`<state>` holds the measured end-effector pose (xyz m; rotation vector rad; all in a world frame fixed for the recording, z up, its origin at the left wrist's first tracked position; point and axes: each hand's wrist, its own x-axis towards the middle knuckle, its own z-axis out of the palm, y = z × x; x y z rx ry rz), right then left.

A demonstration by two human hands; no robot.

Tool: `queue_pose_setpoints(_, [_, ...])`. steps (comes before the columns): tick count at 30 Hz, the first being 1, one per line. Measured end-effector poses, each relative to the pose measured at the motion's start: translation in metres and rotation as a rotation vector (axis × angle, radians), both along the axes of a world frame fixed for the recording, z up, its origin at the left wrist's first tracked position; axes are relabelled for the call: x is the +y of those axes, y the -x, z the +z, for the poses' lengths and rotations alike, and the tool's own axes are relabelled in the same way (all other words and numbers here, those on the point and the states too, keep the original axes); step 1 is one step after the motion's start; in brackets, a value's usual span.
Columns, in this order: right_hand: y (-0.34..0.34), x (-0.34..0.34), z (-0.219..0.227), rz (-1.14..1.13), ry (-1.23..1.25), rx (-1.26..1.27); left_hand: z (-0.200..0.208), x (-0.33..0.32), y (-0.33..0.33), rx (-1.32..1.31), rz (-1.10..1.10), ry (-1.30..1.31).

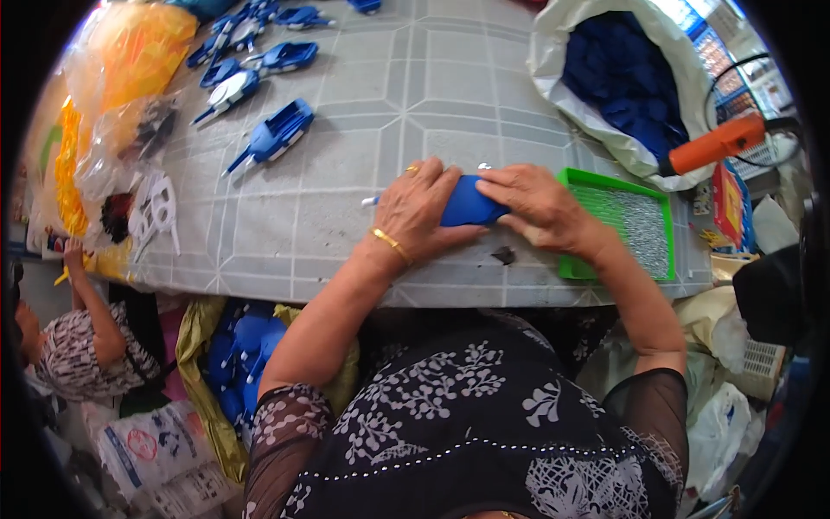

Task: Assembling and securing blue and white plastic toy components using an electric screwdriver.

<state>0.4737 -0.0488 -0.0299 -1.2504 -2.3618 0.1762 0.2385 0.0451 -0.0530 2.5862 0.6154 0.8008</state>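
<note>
Near the table's front edge, my left hand (413,209) and my right hand (538,206) are both closed on a blue plastic toy part (472,202). The left one wraps its left end, and a white tip pokes out beyond those fingers. Fingers and thumb of the right one grip the other end, hiding much of it. Just right of the right hand lies a green tray (618,182) full of small silvery screws. Farther left on the table rests an open blue toy shell (275,134) with white pieces attached.
Several more blue shells (285,56) lie at the back left. A white sack (553,52) of blue parts stands at the back right beside an orange power screwdriver (718,143). Plastic bags (130,52) and white frames (157,212) crowd the left edge, where another person (91,346) sits.
</note>
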Motion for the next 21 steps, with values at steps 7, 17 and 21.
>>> queue_pose_setpoints(7, [0.006, -0.026, 0.03, -0.137, -0.262, 0.066, 0.012, -0.01, 0.003, 0.049, 0.004, 0.038])
queue_pose_setpoints(17, [-0.117, -0.046, 0.08, -0.634, -0.44, 1.111, 0.01, -0.012, -0.002, 0.062, 0.038, 0.041])
queue_pose_setpoints(21, [-0.122, -0.041, 0.086, -0.615, -0.33, 1.055, 0.01, -0.011, -0.006, 0.066, 0.037, 0.025])
